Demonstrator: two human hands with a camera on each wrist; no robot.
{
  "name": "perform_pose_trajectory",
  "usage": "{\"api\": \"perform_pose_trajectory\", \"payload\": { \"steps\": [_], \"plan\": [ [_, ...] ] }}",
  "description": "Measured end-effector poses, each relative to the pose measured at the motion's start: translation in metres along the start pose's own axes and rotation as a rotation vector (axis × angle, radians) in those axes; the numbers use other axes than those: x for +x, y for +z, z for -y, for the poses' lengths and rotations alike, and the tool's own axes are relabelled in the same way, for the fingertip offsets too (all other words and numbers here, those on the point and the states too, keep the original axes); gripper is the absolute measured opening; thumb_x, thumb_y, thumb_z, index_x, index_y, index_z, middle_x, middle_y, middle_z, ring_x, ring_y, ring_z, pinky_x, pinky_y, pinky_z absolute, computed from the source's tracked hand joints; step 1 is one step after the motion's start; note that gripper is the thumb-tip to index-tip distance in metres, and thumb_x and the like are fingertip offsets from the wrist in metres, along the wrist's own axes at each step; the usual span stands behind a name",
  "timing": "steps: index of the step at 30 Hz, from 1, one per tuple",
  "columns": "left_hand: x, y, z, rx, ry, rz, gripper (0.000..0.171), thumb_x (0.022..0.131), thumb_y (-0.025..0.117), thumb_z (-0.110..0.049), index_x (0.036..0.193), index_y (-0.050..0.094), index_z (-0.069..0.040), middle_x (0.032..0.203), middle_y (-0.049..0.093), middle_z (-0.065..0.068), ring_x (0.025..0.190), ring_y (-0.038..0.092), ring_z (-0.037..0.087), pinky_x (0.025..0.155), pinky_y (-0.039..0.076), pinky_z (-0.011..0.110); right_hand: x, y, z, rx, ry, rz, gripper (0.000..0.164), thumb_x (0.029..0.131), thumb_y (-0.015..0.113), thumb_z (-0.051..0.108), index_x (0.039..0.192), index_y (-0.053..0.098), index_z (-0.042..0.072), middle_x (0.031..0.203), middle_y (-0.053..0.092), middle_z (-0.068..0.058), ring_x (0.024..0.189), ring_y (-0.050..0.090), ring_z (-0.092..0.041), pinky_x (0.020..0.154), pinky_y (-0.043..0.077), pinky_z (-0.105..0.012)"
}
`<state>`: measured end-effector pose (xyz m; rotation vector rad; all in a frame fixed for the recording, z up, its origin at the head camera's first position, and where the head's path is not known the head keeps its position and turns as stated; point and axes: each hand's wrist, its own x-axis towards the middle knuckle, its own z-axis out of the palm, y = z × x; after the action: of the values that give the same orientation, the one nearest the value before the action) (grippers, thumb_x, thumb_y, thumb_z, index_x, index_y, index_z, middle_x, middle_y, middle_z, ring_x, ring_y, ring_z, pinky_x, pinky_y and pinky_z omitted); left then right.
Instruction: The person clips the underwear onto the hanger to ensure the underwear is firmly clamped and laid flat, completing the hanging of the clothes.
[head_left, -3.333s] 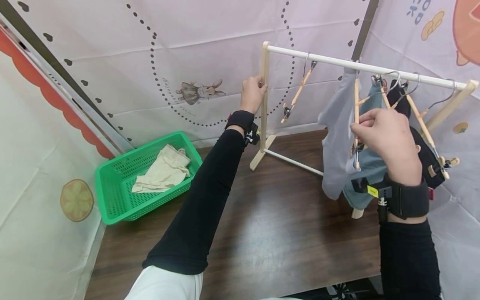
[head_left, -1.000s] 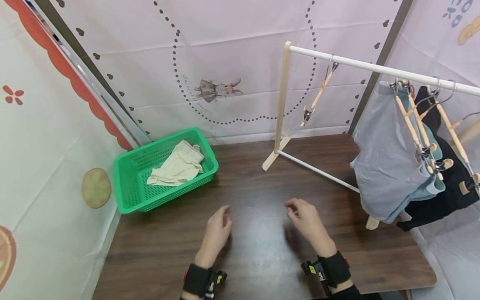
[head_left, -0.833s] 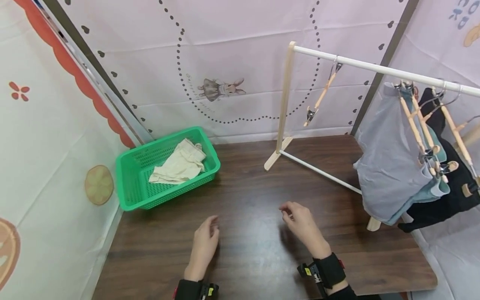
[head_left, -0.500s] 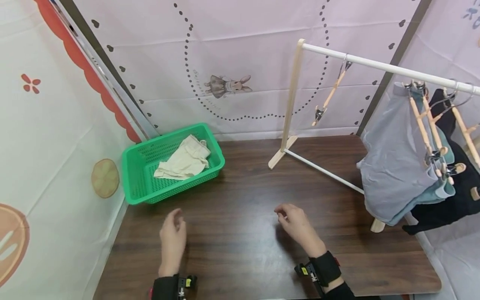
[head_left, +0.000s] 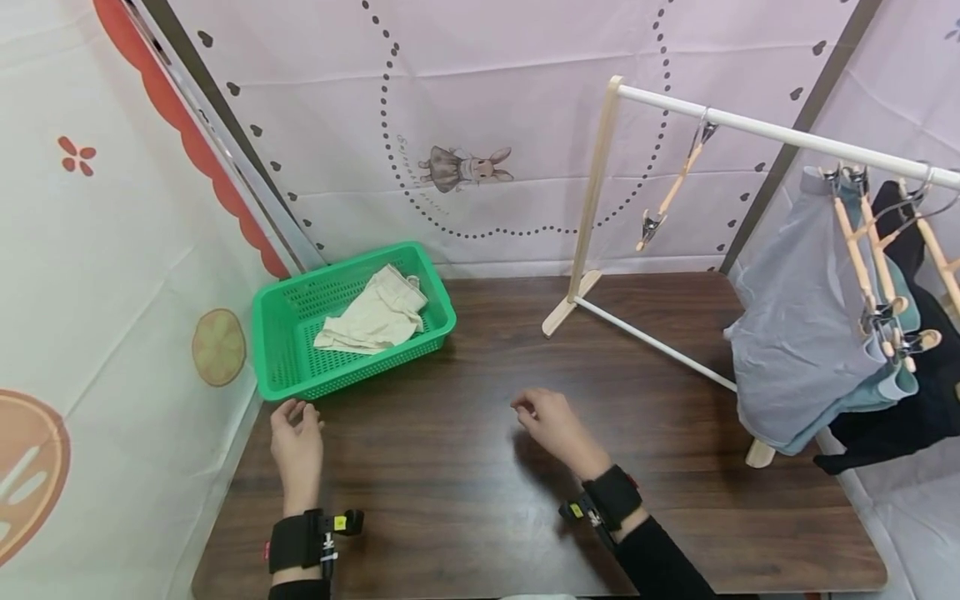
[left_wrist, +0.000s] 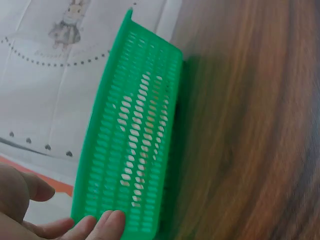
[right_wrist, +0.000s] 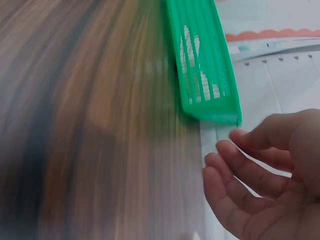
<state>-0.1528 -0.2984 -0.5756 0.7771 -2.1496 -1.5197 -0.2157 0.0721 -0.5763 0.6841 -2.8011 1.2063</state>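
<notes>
A green perforated basket (head_left: 348,379) stands at the back left of the table, with a crumpled cream cloth garment (head_left: 375,312) inside. My left hand (head_left: 297,442) is at the basket's near left corner, fingers loosely bent and holding nothing; whether the fingertips touch the rim I cannot tell. In the left wrist view the fingers lie close by the basket's slotted side (left_wrist: 135,130). Over the middle of the table hovers my right hand (head_left: 553,427), relaxed and holding nothing. In the right wrist view its fingers (right_wrist: 240,170) are slightly curled, apart from the basket.
On the right stands a clothes rack with a white rail (head_left: 765,129) and a wooden post (head_left: 595,192). A bare clip hanger (head_left: 678,183) hangs at its left. Grey shorts (head_left: 802,333), a blue-green garment (head_left: 903,308) and a black garment (head_left: 900,429) hang at the right.
Both hands have left the rack and the hung garments. The grey shorts now hang further right along the rail. Lately my left hand has moved left to the basket; the right drifted slightly left.
</notes>
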Motion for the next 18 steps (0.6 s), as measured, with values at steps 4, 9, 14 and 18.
{"api": "perform_pose_trajectory", "payload": {
  "steps": [4, 9, 14, 18],
  "plan": [
    [-0.007, 0.006, -0.003, 0.005, 0.062, 0.011, 0.056, 0.110, 0.040, -0.037, 0.154, 0.033, -0.004, 0.147, 0.048, 0.020, 0.119, 0.058, 0.035, 0.081, 0.048, 0.014, 0.040, 0.015, 0.010, 0.138, 0.055, -0.023, 0.015, 0.098, 0.066, 0.012, 0.108, 0.074, 0.004, 0.095, 0.076, -0.006, 0.083, 0.070, -0.018, 0.076, 0.058, -0.032],
    [-0.011, 0.011, -0.007, 0.026, 0.127, 0.030, 0.053, 0.110, 0.043, -0.035, 0.153, 0.036, -0.006, 0.148, 0.049, 0.017, 0.119, 0.060, 0.033, 0.081, 0.046, 0.013, 0.093, 0.029, 0.023, 0.263, 0.182, -0.035, 0.024, 0.101, 0.062, 0.017, 0.117, 0.071, 0.001, 0.098, 0.076, -0.012, 0.082, 0.073, -0.020, 0.072, 0.058, -0.029],
    [-0.010, 0.012, -0.011, 0.052, 0.137, 0.034, 0.052, 0.109, 0.044, -0.035, 0.152, 0.038, -0.007, 0.148, 0.049, 0.016, 0.119, 0.062, 0.031, 0.082, 0.046, 0.016, 0.132, 0.035, 0.027, 0.513, 0.316, -0.021, 0.035, 0.106, 0.057, 0.021, 0.128, 0.063, -0.004, 0.122, 0.068, -0.023, 0.100, 0.072, -0.034, 0.088, 0.059, -0.042],
    [-0.007, 0.013, -0.015, 0.069, 0.137, 0.043, 0.050, 0.109, 0.044, -0.035, 0.152, 0.039, -0.009, 0.148, 0.050, 0.012, 0.118, 0.062, 0.028, 0.087, 0.050, 0.024, 0.149, 0.039, 0.029, 0.630, 0.366, -0.019, 0.037, 0.106, 0.057, 0.022, 0.131, 0.061, -0.005, 0.129, 0.063, -0.024, 0.111, 0.066, -0.042, 0.098, 0.054, -0.049]
  ]
}}
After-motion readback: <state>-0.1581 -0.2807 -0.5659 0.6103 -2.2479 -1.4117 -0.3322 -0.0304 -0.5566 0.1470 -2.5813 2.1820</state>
